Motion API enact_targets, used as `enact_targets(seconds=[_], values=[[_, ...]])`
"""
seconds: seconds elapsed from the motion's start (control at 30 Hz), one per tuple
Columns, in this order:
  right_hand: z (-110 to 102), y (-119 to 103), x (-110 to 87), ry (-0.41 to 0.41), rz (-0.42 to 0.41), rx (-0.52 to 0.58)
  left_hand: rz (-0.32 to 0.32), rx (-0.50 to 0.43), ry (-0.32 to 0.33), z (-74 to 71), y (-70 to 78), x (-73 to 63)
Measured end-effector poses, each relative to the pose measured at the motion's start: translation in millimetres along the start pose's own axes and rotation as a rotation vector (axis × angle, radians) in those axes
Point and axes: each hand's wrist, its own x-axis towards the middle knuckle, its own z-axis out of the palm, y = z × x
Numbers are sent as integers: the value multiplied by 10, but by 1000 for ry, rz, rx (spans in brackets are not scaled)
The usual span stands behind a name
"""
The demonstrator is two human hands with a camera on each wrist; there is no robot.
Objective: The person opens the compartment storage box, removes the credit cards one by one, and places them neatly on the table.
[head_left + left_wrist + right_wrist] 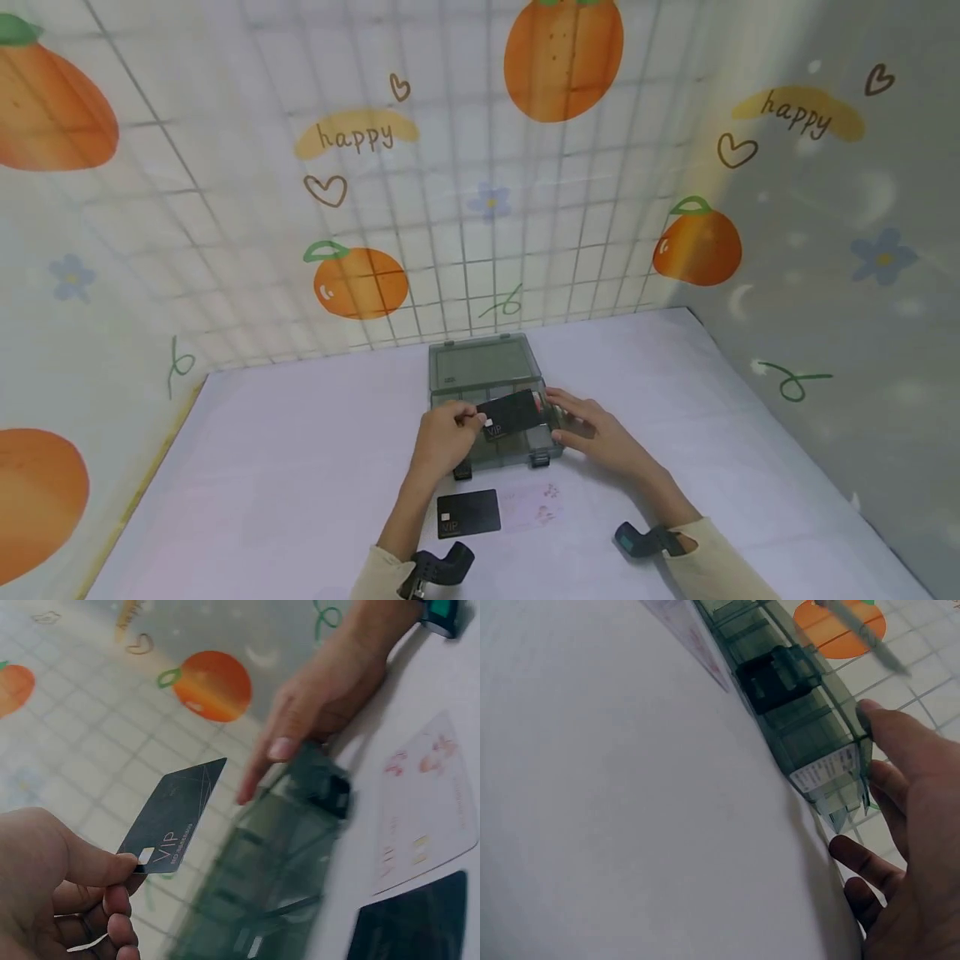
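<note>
In the head view my left hand [444,437] pinches a black VIP card [512,414] by one short end, holding it tilted over a translucent green compartment box [504,455]. The left wrist view shows the thumb and index finger on the corner by the card's light chip square, with the printed side of the black card [176,817] facing up. At the box's right side is my right hand [609,439], its fingers spread along the wall and the thumb at the front right corner. The box's hinged lid [483,364] lies open toward the back.
On the white table [300,467], in front of the box, lie a second black VIP card [468,514] and a pale pink card [531,507] with a flower print, side by side. A patterned curtain [450,225] with oranges hangs behind the table.
</note>
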Motion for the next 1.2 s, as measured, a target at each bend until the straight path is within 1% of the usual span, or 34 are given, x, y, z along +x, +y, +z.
enact_targets(seconds=[0.1, 0.13, 0.23, 0.37, 0.5, 0.7, 0.83, 0.97, 1.2], values=[[7, -2, -9, 3, 14, 13, -15, -9, 23, -140, 12, -61], [6, -2, -10, 5, 18, 17, -18, -13, 26, -183, 14, -89], [-6, -5, -6, 4, 22, 23, -54, -21, 21, -277, -2, -188], [-32, -13, 12, -6, 12, 23, -88, -59, -2, -361, -37, -326], [-42, -26, 9, -7, 27, 20, -97, -94, -29, -428, -39, -456], [-10, -50, 0, -18, 34, 24, -122, -93, -47, -554, -45, -682], [-5, -19, 8, -19, 30, 12, -150, -101, -52, -600, -52, -817], [-15, -19, 12, -15, 35, 29, -155, -104, -76, -611, -91, -940], [-21, -48, 3, -20, 38, 45, -187, -66, -123, -535, -270, -1139]])
